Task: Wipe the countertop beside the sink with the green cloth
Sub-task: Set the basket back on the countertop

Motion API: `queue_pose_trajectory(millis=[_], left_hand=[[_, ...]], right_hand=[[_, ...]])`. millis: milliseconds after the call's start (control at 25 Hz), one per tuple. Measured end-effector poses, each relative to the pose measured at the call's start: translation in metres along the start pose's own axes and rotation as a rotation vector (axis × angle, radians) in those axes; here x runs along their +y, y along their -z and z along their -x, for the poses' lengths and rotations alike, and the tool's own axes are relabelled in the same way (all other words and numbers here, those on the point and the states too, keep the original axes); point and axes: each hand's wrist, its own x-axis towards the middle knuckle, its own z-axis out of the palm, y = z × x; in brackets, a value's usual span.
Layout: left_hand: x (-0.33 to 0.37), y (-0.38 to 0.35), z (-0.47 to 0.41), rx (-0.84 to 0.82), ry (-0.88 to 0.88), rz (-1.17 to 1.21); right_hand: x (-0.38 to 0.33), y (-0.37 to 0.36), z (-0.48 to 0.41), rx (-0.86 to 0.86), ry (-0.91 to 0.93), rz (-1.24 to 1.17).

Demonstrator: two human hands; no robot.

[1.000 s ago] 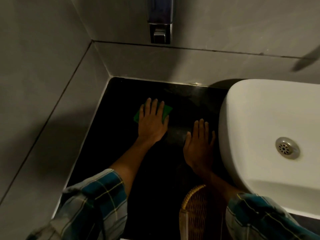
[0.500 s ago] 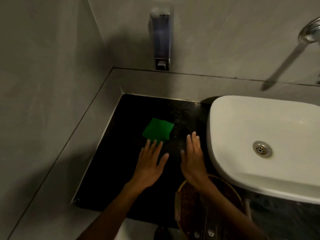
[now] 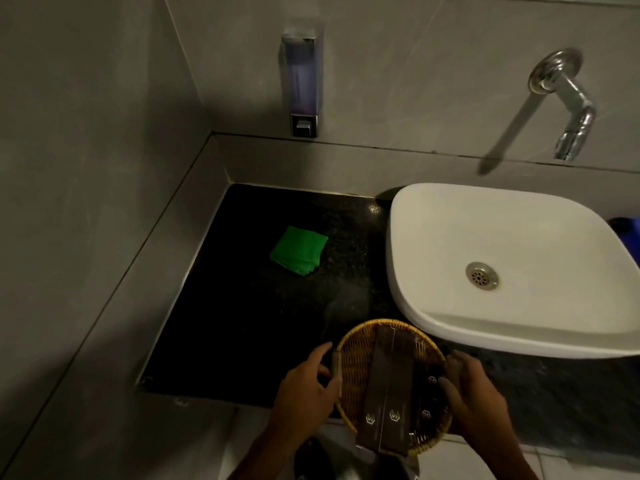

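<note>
A folded green cloth [image 3: 298,250] lies alone on the black countertop [image 3: 242,323], left of the white sink [image 3: 502,265]. Neither hand touches it. At the counter's front edge stands a round wicker basket [image 3: 353,362] with dark flat packets in it. My left hand [image 3: 304,396] grips the basket's left rim, and my right hand [image 3: 474,393] holds its right rim.
A soap dispenser [image 3: 303,81] hangs on the grey back wall above the counter. A chrome tap [image 3: 568,109] sticks out of the wall over the sink. A grey tiled ledge runs along the counter's left side. A blue object [image 3: 628,233] shows at the far right.
My left hand let go of the green cloth and both hands drew back to the front edge, closing on the basket's rims. The view has pulled back and up.
</note>
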Motion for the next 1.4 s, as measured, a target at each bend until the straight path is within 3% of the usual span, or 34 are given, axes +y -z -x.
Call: queue_pose_trajectory(millis=[160,440,560,680,880,1040,1160,1240,1400], left_hand=[[-0.007,0.013,-0.008,0.083,0.005,0.017],[-0.054,0.103,-0.027,0.392,0.114,-0.019],[-0.073,0.127,-0.037,0.423,0.168,-0.045],[-0.081,0.131,-0.041,0.388,0.174,-0.036],[-0.069,0.134,-0.050,0.493,0.160,-0.108],[-0.041,0.136,-0.060,0.488,0.034,-0.098],[-0.031,0.129,-0.054,0.485,-0.043,-0.080],[-0.033,0.123,-0.048,0.495,-0.064,-0.067],[-0.021,0.117,-0.054,0.497,-0.055,-0.019]], right_hand=[[-0.014,-0.005,-0.005,-0.004,-0.016,-0.062],[-0.100,-0.058,-0.011,-0.166,0.210,-0.277],[-0.132,-0.086,-0.021,-0.229,0.266,-0.308],[-0.138,-0.095,-0.032,-0.247,0.298,-0.196],[-0.174,-0.084,-0.103,-0.044,0.373,-0.113],[-0.249,-0.113,-0.187,-0.182,0.474,0.215],[-0.267,-0.135,-0.224,-0.256,0.413,0.495],[-0.272,-0.136,-0.234,-0.287,0.341,0.483],[-0.267,-0.124,-0.206,-0.433,0.340,0.165]])
